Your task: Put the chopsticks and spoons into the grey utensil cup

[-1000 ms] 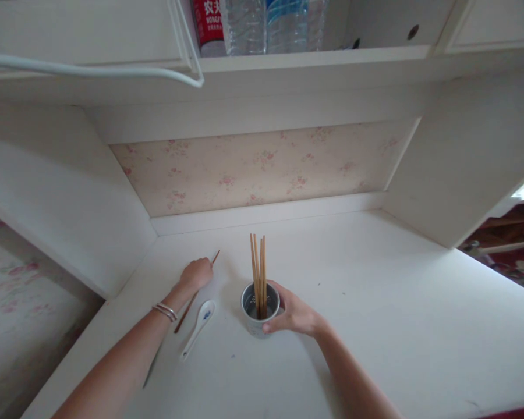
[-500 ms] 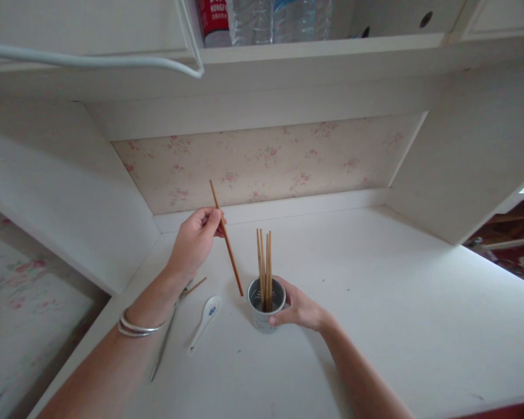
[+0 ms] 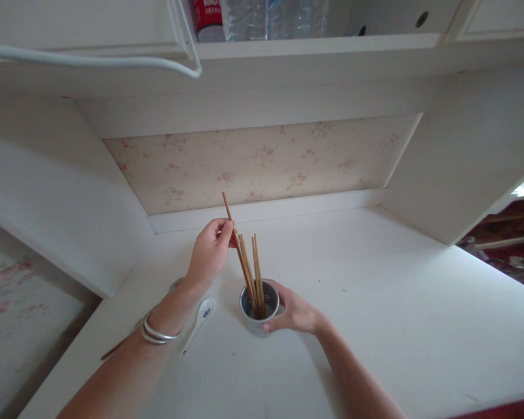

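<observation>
My left hand pinches a reddish-brown chopstick near its upper end. The chopstick slants down to the right, its lower end inside a metal cup. Several lighter wooden chopsticks stand in the cup, leaning a little to the left. My right hand wraps round the cup's right side, thumb at the front. Left of the cup lies a white spoon with a blue mark in its bowl. My left forearm partly hides a metal utensil and the middle of a brown stick.
The white counter runs under everything, with white side panels and a floral back wall. Above is a shelf with clear plastic bottles and a red-labelled container. A white cable hangs at upper left.
My left hand has moved right and slightly down, bringing the chopstick's lower end into the cup. The standing chopsticks now lean left. My right hand still holds the cup.
</observation>
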The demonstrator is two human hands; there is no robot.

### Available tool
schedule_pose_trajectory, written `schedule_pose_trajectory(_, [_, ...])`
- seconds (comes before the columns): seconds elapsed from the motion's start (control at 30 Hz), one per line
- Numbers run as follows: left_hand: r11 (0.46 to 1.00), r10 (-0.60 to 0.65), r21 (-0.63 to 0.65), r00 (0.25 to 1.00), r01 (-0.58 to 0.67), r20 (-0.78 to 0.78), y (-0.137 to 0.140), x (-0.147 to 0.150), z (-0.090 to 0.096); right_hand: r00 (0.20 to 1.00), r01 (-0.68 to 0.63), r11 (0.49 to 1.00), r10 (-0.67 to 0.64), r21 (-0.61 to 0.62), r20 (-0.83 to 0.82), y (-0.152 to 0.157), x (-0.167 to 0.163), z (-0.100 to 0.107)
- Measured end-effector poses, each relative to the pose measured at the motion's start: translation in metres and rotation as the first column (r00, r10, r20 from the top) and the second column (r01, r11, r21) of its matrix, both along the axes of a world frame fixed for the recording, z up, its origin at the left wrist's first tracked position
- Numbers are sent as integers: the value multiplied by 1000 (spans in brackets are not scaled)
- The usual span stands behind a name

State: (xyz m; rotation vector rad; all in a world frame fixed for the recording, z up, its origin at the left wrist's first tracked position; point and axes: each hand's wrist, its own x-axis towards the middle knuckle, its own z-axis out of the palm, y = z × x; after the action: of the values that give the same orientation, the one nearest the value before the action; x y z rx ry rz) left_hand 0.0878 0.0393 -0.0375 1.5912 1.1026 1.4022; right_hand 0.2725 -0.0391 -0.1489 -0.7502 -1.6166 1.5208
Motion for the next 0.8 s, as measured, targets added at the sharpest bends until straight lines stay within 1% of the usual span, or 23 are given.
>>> schedule_pose_trajectory(0.1, [999, 28, -13, 994, -30, -106, -8, -2, -13, 1000, -3, 1000, 3, -8, 7, 0, 1, 1])
schedule_pose_trajectory(0.27, [998, 61, -18, 973, -67, -221, -21, -9, -35, 1000, -12, 1000, 12, 0, 12, -1, 1, 3])
schedule_pose_trajectory(0.47, [998, 18, -54, 952, -36, -306, -33, -11, -56, 1000, -3, 1000, 3, 0, -1, -1, 1, 1])
schedule_pose_trajectory(0.6, [997, -27, -78, 948, 2, -318, -38, -8, -61, 1000, 0, 1000, 0, 16, 10, -2, 1, 4])
schedule_pose_trajectory(0.7, [994, -70, -102, 948, 40, -312, -39, -4, -59, 1000, -2, 999, 2, 41, 8, -2, -1, 6])
schedule_pose_trajectory(0.8, [992, -95, -110, 944, 63, -316, -39, -1, -56, 1000, -3, 999, 3, 37, 3, -1, -1, 5])
